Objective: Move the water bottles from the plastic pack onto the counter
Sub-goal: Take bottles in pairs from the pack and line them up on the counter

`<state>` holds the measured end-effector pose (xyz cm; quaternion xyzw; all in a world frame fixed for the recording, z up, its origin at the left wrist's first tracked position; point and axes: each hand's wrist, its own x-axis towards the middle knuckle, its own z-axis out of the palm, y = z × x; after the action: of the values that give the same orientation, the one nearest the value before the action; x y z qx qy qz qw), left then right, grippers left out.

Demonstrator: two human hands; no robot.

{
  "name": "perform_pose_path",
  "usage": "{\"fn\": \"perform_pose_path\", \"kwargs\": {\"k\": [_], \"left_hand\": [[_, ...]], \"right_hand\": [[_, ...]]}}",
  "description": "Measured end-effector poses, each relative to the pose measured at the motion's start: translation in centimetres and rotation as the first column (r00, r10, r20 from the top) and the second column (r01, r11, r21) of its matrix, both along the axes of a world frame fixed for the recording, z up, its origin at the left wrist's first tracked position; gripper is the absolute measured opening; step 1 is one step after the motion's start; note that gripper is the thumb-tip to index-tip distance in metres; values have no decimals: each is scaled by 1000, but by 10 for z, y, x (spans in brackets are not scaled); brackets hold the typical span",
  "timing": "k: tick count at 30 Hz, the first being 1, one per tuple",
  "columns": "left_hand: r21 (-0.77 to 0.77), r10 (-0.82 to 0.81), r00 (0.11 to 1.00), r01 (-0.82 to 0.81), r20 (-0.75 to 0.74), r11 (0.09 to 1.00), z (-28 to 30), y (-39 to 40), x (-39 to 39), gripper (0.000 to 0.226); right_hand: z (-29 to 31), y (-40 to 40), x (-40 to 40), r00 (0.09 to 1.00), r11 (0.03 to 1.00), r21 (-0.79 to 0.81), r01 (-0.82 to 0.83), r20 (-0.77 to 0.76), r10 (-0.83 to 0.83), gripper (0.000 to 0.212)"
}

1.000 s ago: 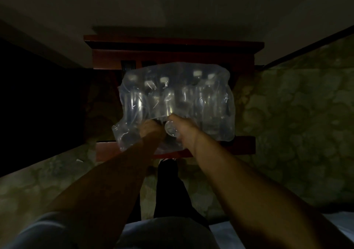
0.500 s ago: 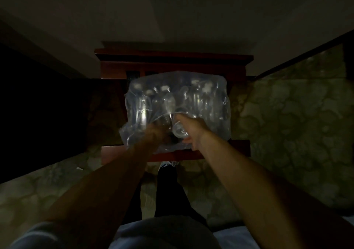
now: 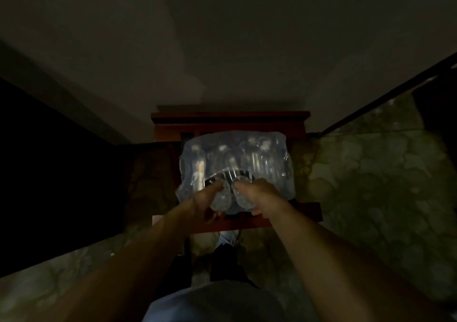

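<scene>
A clear plastic pack (image 3: 267,163) holding several water bottles lies on a dark red wooden counter (image 3: 306,212) in the dim middle of the view. The pack has a torn opening on its near side. My left hand (image 3: 205,203) grips the base end of one bottle (image 3: 220,201) sticking out of that opening. Beside it, my right hand (image 3: 257,193) grips a second bottle (image 3: 243,200) at the same opening. Both bottles are partly out of the wrap. White caps show through the film at the far end.
The red counter has a raised back ledge (image 3: 230,117) against a pale wall. A mottled stone floor (image 3: 371,185) spreads to the right and below. A dark area (image 3: 49,173) fills the left side. My legs stand at the counter's near edge.
Both hands have drawn back toward me, each pulling a bottle partway out of the torn opening. The opening in the wrap looks wider than before.
</scene>
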<state>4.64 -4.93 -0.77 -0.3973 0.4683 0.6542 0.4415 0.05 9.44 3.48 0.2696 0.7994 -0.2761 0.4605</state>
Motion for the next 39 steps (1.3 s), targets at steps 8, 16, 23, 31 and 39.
{"fn": "perform_pose_path", "kwargs": {"k": [8,16,23,31,39], "left_hand": [[151,43,998,-35,-49,988,39,-21,24,26],[221,12,990,20,-140,975,65,-56,46,24],[229,-31,972,86,-235,970,81,-94,61,37],[270,97,876,39,-472,962,121,-128,68,56],[135,172,635,-107,-753,985,203,-153,88,65]], "right_hand": [[41,-8,13,994,988,126,-92,-54,99,73],[55,-32,52,887,878,-173,447,-41,-460,63],[79,-49,79,855,834,-360,419,-153,-496,63],[114,-60,76,898,751,-632,189,-198,-393,57],[175,-98,80,906,625,-776,-86,-321,-275,73]]}}
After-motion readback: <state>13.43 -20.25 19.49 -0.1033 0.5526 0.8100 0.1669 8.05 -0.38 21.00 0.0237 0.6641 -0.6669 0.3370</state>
